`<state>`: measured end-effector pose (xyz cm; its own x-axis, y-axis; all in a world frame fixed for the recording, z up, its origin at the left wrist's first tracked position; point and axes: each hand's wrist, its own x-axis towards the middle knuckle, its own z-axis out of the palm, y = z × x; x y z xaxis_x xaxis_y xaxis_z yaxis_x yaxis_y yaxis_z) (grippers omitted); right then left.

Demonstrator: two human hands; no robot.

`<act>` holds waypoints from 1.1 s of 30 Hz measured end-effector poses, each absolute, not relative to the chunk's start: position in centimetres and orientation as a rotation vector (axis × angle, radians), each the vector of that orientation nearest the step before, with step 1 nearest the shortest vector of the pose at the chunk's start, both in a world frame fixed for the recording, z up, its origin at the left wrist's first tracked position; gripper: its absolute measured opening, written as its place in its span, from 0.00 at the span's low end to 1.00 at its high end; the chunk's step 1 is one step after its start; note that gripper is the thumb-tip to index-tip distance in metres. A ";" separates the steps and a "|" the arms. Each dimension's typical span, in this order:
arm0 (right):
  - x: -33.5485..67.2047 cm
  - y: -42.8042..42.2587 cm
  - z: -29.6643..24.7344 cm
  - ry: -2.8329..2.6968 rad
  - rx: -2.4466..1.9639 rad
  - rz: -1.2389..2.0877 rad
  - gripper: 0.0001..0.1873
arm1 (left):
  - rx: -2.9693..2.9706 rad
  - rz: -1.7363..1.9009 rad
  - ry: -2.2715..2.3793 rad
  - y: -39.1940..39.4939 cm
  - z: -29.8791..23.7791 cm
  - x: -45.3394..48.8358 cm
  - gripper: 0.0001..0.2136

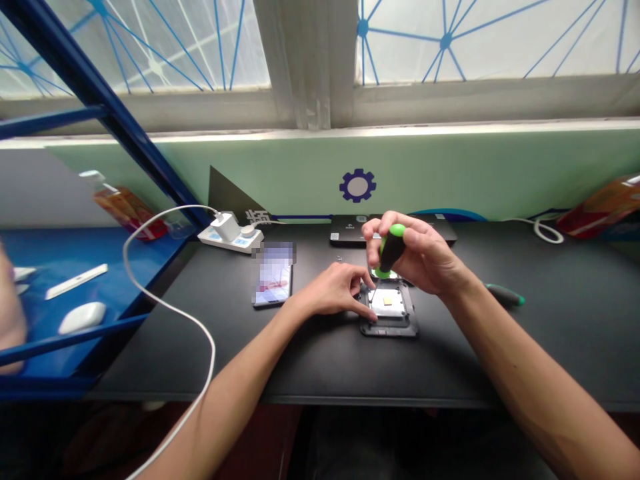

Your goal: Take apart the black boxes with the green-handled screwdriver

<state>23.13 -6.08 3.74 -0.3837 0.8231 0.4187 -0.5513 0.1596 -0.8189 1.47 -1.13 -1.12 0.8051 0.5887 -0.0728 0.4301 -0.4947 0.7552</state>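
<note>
My right hand point(425, 250) is closed round a black and green screwdriver point(393, 249), held tilted with its shaft pointing down. Below it lies a dark square device housing point(390, 330) with a light metal plate point(386, 303) and a small yellowish square on it. The screwdriver's tip comes down near the plate's left side; whether it touches a screw I cannot tell. At the housing's left edge rests my left hand point(340, 290), thumb and forefinger apart along the side. Behind the housing, another light part is mostly hidden by my right hand.
A phone point(274, 275) lies left of my hands. Behind it stands a white power strip point(233, 237) with a charger and a long white cable point(213, 353). A second screwdriver point(506, 295) lies right, a flat black box point(347, 230) behind. Another person's arm point(13, 313) shows far left.
</note>
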 end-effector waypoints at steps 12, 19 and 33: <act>23.3 -6.0 3.8 -1.257 -0.284 1.557 0.15 | 2.136 0.253 0.764 -1.3 -0.7 1.6 0.30; 23.2 -5.9 3.8 -1.254 -0.278 1.546 0.14 | 2.105 0.263 0.724 -1.3 -0.7 1.7 0.27; 23.4 -6.2 3.7 -1.308 -0.229 1.550 0.12 | 2.132 0.284 0.753 -1.5 -0.7 1.7 0.23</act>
